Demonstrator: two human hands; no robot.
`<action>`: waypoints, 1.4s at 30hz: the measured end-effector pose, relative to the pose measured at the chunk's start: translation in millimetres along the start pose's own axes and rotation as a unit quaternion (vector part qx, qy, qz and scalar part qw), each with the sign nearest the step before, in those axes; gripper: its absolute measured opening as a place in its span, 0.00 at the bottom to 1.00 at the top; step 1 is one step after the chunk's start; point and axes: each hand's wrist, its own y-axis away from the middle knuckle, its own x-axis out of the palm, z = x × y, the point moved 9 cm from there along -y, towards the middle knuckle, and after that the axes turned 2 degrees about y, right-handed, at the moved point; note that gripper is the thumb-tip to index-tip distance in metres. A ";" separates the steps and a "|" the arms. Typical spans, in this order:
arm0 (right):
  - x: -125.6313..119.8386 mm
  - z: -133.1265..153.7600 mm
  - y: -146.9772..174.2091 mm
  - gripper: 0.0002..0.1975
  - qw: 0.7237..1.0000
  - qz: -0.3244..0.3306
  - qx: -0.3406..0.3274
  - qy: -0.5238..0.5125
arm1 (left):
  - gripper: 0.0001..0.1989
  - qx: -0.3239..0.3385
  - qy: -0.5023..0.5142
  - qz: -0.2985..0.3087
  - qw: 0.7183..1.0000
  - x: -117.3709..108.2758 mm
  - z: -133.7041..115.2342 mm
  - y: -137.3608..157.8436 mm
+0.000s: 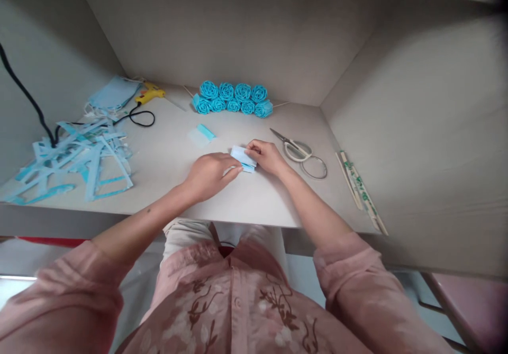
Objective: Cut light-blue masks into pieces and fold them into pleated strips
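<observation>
A small folded piece of pale blue face-mask fabric (243,155) is between my two hands, low over the tabletop. My left hand (212,177) pinches its lower left edge with thumb and fingers. From the upper right, my right hand (264,154) grips it with curled fingers. A brighter blue layer shows along its lower fold. Just beyond my left hand lies another blue and white fabric piece (202,134), partly rolled. Scissors (296,148) with pale handles rest to the right of my right hand.
Blue rolled fabric roses (234,99) stand in two rows at the back. To the left are a heap of blue strips (85,158), stacked masks (113,96) and a yellow glue gun (150,93) with a black cord. A wire ring (315,168) and wrapped chopsticks (361,190) lie right.
</observation>
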 end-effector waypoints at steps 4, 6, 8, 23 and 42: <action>-1.1 2.0 0.5 0.08 1.000 -0.004 0.004 0.006 | 0.19 0.038 -0.004 0.018 0.999 19.6 -4.0 -12.3; -1.3 2.4 1.3 0.07 1.000 -0.008 0.009 0.010 | 0.22 0.050 -0.023 0.068 0.996 38.5 -5.6 -11.8; -0.7 2.3 2.3 0.07 1.000 -0.010 0.012 0.025 | 0.24 0.053 -0.049 0.103 0.992 51.1 -6.0 -6.8; 5.8 40.8 -40.1 0.15 0.975 0.049 0.001 0.217 | 0.25 0.041 -0.051 0.102 0.993 60.2 0.0 7.3; -4.1 52.5 -83.4 0.11 1.000 -0.001 0.010 -0.019 | 0.10 -0.079 0.220 -0.309 0.922 -41.4 50.9 12.7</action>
